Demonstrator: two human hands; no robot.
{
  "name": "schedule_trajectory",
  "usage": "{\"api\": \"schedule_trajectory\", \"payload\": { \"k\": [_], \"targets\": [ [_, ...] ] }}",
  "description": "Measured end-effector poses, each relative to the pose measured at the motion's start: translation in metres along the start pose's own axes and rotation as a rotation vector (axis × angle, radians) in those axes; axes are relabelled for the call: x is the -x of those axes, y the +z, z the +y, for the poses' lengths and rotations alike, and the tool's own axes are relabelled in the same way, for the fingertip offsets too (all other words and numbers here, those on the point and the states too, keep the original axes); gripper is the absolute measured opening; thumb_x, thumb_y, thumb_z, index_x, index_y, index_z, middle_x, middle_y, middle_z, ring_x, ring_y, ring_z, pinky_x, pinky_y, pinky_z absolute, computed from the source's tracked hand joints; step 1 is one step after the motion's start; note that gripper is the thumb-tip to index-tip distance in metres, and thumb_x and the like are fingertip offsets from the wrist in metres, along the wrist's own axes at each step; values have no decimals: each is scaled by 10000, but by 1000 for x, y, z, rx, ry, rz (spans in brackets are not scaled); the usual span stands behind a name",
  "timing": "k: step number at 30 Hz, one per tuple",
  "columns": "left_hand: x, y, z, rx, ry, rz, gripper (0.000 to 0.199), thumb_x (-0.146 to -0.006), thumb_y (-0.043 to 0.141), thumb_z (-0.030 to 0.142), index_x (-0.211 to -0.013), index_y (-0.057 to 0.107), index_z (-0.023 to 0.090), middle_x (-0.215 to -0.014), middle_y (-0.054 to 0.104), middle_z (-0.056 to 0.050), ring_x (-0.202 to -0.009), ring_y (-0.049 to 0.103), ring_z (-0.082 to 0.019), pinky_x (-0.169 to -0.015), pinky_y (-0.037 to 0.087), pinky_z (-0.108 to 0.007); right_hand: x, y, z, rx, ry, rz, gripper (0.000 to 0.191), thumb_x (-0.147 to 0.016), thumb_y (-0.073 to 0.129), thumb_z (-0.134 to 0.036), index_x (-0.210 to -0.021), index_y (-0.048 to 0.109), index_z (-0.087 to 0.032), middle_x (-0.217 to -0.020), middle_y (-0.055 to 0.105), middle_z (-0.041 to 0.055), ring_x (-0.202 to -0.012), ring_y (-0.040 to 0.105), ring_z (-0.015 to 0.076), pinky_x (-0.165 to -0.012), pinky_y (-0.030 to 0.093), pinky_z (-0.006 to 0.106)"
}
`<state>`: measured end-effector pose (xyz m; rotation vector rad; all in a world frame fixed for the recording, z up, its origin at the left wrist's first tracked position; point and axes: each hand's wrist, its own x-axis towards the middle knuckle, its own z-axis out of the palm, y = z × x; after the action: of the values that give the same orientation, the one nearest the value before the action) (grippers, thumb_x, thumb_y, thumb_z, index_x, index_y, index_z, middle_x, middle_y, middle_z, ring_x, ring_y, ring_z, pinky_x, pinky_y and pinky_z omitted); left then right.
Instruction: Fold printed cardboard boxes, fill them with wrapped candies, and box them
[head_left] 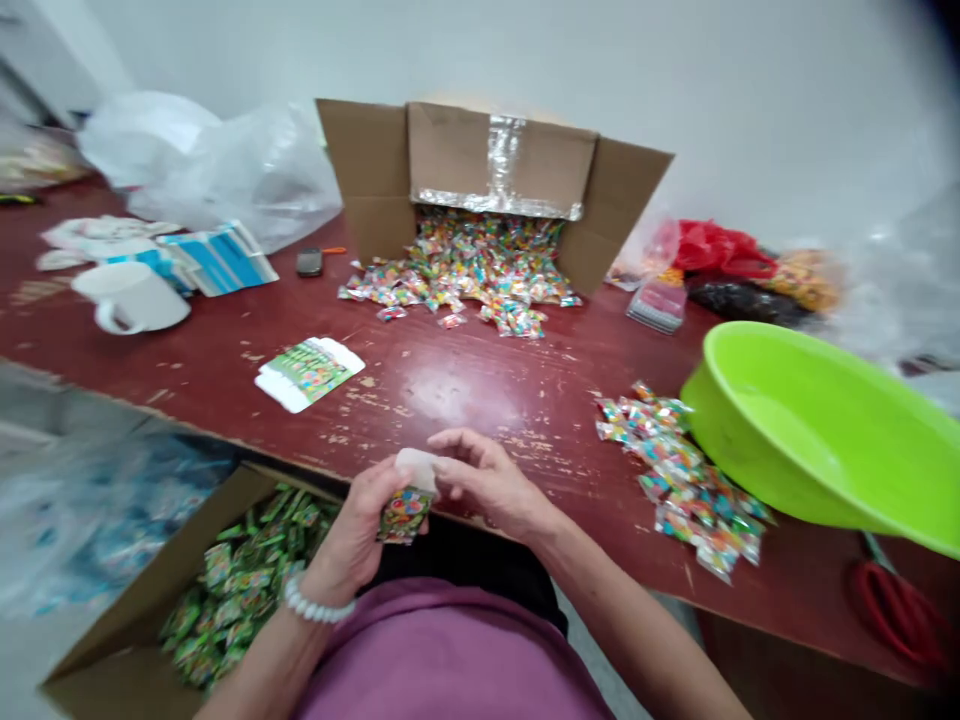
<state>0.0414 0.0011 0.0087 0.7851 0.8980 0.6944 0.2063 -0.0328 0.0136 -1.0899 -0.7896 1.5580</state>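
Observation:
My left hand [367, 515] is closed around a small green printed carton [406, 512], held over the table's front edge. Its white top flap stands up. Against that flap, the thumb and fingertips of my right hand [495, 485] are closed, with the index finger reaching out beyond it. What is inside the carton cannot be seen. A flattened green and white carton [311, 372] lies on the table beyond my left hand. Wrapped candies [480, 270] spill from a cardboard box [502, 165] lying on its side at the back. More wrapped candies [675, 465] lie to the right.
A green basin [810, 430] stands at the right, with red-handled scissors [896, 610] by it. Below left, an open carton [112, 640] holds many small green boxes [232, 590]. A white mug [139, 298], blue-striped packets [221, 262] and plastic bags [225, 165] lie at the left.

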Motion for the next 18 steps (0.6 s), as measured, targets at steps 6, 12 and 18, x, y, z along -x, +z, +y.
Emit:
{"api": "schedule_trajectory", "payload": {
  "k": [6,12,18],
  "targets": [
    [1,1,-1,2,44,16,330,-753,762,411,-934,688,145,-693,654,-6,-496,582,-120,-428,515,-224,-4,6,9,24,-39,-42,342,-732,826,-400,-956,663,-200,-802,685,-3,-653,618,129,-592,486,245],
    [-3,-6,4,324,-184,-106,422,-877,609,558,-989,671,156,-703,668,-19,-480,621,-146,-437,564,-290,-7,4,8,563,-483,-28,108,-894,678,-301,-927,753,-230,-988,760,49,-914,687,200,-850,508,336],
    [-4,-5,-2,236,-119,-15,434,-908,595,506,-1142,691,153,-743,716,-43,-463,613,-120,-425,516,-222,-11,6,8,469,-264,-62,142,-856,715,-334,-865,723,-192,-972,755,56,-790,697,191,-705,548,306]
  ]
}}
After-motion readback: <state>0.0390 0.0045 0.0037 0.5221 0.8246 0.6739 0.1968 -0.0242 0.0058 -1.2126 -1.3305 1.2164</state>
